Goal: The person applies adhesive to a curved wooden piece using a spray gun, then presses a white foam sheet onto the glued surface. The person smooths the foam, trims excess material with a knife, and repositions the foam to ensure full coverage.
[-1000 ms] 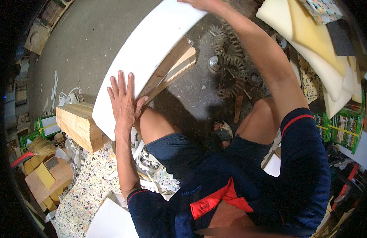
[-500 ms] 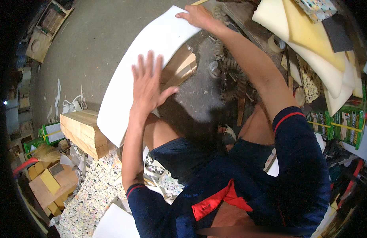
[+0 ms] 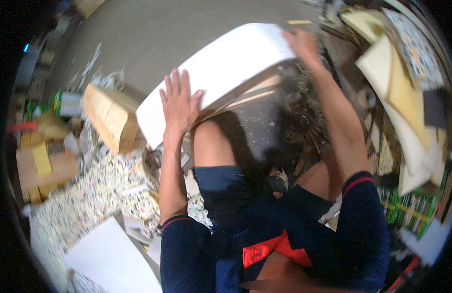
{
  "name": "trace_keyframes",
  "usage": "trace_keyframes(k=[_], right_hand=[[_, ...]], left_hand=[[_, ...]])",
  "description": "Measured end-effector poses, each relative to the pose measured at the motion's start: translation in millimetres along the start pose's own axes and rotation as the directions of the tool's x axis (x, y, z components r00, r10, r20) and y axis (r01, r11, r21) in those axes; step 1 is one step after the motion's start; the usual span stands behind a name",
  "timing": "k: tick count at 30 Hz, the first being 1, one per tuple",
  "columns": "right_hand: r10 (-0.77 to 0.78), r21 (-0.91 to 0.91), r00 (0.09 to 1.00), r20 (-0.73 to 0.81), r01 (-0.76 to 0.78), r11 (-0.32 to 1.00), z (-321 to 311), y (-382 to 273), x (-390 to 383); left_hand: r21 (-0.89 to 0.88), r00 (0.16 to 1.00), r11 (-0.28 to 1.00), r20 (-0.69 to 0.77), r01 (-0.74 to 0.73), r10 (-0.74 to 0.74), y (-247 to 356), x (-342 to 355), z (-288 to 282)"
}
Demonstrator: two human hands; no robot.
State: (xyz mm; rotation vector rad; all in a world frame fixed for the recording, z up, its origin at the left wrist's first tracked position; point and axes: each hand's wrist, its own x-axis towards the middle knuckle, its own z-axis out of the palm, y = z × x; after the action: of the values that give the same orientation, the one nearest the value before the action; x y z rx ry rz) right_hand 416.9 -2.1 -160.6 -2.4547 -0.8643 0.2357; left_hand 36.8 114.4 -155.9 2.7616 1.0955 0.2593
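A white foam sheet (image 3: pixel 226 63) lies bent over a wooden piece (image 3: pixel 253 93), whose pale slats show beneath its near edge. My left hand (image 3: pixel 181 105) rests flat on the foam toward its left end, fingers spread and stretched out. At the foam's far right corner is my right hand (image 3: pixel 302 46), slightly blurred, its fingers curled round the end with the thumb side toward the sheet. The underside of the foam and most of the wooden piece are hidden.
A wooden block (image 3: pixel 107 117) stands left of the foam. Speckled foam (image 3: pixel 89 195) and a white sheet (image 3: pixel 113 259) lie at lower left. Yellowish foam sheets (image 3: pixel 397 97) and green packages (image 3: pixel 407 210) are at right. A coiled hose (image 3: pixel 304 107) lies on the floor.
The foam and the wooden piece now appear more level across the view, their far end further right and lower. My right hand has moved along with that end; my left hand stays flat on the foam.
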Motion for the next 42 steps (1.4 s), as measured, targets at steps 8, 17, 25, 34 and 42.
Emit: trace_keyframes(k=[8,17,25,34,42], right_hand=[[-0.479,-0.504,0.865,0.150,0.484,0.715,63.9,-126.3,-74.0],[-0.799,-0.066,0.438,0.411,0.889,0.454,111.8,-225.7,-192.9],[-0.482,-0.485,0.866,0.130,0.480,0.731,64.4,-116.3,-102.0],[0.421,0.773,0.897,0.131,-0.359,0.523,48.8,53.0,-94.7],[0.165,0.907,0.920,0.357,-0.383,0.175,102.5,83.9,-103.4]], left_hand=[[-0.012,0.879,0.895,-0.182,0.445,-0.440,-71.4,-45.2,15.5],[0.209,0.939,0.917,-0.019,0.340,-0.344,-100.0,-44.5,20.5],[0.005,0.857,0.862,-0.108,0.507,-0.504,-90.1,-39.4,16.4],[-0.152,0.847,0.843,-0.055,0.517,-0.529,-106.3,-34.7,15.1],[-0.246,0.884,0.877,-0.120,0.414,-0.451,-123.9,-45.8,16.1]])
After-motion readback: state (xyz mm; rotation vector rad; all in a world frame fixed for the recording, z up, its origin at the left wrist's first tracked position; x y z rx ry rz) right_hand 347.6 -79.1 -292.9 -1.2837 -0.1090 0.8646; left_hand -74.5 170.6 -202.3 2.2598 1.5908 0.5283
